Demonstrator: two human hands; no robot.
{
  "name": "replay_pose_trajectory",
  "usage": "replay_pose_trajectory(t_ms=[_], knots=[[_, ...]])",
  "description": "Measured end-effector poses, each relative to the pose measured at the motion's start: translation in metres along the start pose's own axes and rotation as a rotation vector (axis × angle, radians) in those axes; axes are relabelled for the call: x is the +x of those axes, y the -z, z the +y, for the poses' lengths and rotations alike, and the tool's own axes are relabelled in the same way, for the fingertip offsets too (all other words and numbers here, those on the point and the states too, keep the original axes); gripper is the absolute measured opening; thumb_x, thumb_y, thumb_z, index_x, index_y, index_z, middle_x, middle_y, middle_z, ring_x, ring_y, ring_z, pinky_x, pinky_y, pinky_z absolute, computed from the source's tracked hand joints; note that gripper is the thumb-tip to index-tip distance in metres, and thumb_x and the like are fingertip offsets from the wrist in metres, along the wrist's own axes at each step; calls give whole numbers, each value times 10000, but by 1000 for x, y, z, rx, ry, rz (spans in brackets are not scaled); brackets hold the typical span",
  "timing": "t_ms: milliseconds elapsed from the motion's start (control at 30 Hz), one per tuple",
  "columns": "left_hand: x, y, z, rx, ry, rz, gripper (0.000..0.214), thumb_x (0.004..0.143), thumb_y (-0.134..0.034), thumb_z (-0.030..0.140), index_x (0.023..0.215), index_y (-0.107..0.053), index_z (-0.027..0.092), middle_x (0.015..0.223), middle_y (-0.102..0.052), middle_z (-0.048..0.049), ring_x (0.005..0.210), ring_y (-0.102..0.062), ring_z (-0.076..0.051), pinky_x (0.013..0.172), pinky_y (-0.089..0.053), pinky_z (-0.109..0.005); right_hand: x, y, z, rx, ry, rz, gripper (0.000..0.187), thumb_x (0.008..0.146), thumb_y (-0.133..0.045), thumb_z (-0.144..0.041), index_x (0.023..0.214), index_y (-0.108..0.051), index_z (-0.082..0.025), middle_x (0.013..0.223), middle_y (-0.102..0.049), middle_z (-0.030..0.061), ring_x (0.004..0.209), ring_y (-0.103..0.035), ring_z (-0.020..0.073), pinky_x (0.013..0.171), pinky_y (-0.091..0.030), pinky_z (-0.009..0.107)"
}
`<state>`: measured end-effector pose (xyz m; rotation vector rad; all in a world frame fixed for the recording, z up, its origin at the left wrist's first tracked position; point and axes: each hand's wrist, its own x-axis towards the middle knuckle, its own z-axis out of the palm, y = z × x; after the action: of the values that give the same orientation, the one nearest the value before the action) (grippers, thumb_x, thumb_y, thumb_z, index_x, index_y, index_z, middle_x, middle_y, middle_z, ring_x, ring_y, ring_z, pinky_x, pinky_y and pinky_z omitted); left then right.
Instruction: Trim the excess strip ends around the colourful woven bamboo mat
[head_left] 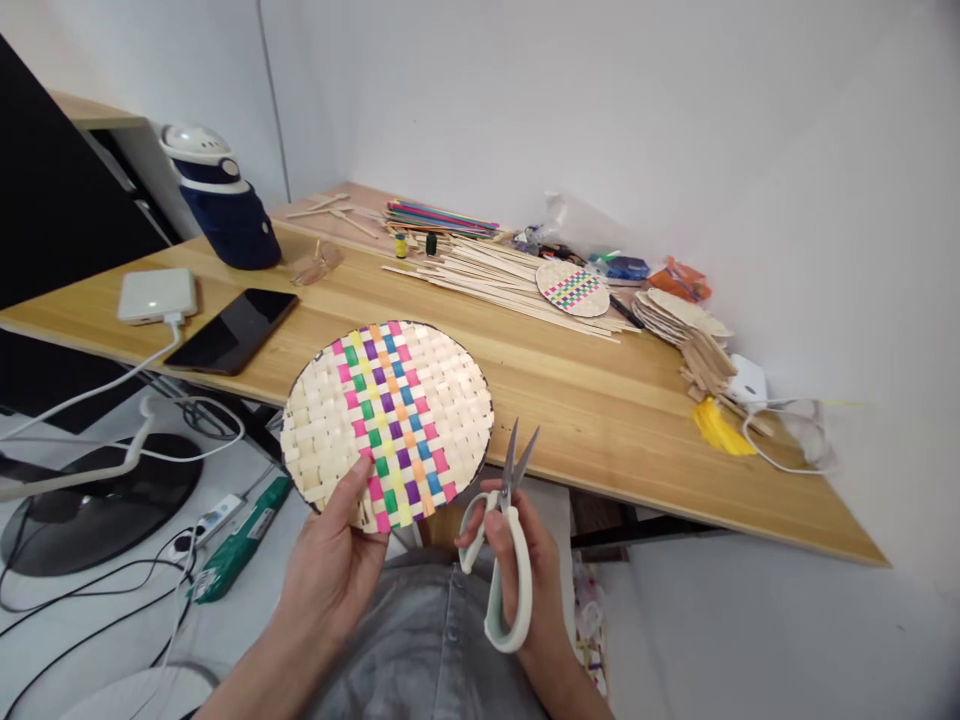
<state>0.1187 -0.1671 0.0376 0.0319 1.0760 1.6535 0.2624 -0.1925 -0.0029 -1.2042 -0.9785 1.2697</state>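
Matt woven-strip mat point(387, 420), plastic-handled metal scissors point(504, 540)

Left hand point(330, 575): bare, no glove, ring or watch visible; forearm bare to the near frame edge, no sleeve in view. Right hand point(525, 570): bare likewise, wrist uncovered. Torso: grey button-front woven-fabric shirt point(431, 640), placket running centrally, two small round grey buttons visible along it.

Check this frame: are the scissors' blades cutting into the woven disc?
No, the scissors in the right hand point up, blades slightly apart, clear of the woven disc.
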Motion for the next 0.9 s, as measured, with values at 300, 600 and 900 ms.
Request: replay_pose_trajectory(t_ms=[300, 600, 900], knots=[[-5, -5, -2, -13, 4, 28, 421, 898, -612, 52, 1262, -661, 257, 1298, -710, -55, 1214, -643, -234, 894, -594, -292, 2, -4, -7, 116, -3, 24, 379, 813, -728, -461, 1072, -612, -208, 832, -654, 17, 709, -629, 162, 637, -501, 280], [-8, -3, -9, 17, -4, -5, 464, 882, -667, 119, 1313, -622, 287, 1257, -733, -32, 1162, -678, -250, 913, -605, -321, 11, -25, -17, 264, -77, 121, 395, 772, -765, -383, 1084, -593, -212, 1112, -712, 86, 1042, -673, 255, 897, -553, 358], [-9, 2, -15, 10, 37, -49, 545, 863, -683, 126, 1373, -577, 285, 1223, -750, -35, 1141, -689, -227, 939, -584, -280, 11, -23, -13, 177, -61, 175, 357, 777, -758, -413, 1033, -595, -227, 1019, -736, 78, 883, -709, 233, 767, -588, 342]])
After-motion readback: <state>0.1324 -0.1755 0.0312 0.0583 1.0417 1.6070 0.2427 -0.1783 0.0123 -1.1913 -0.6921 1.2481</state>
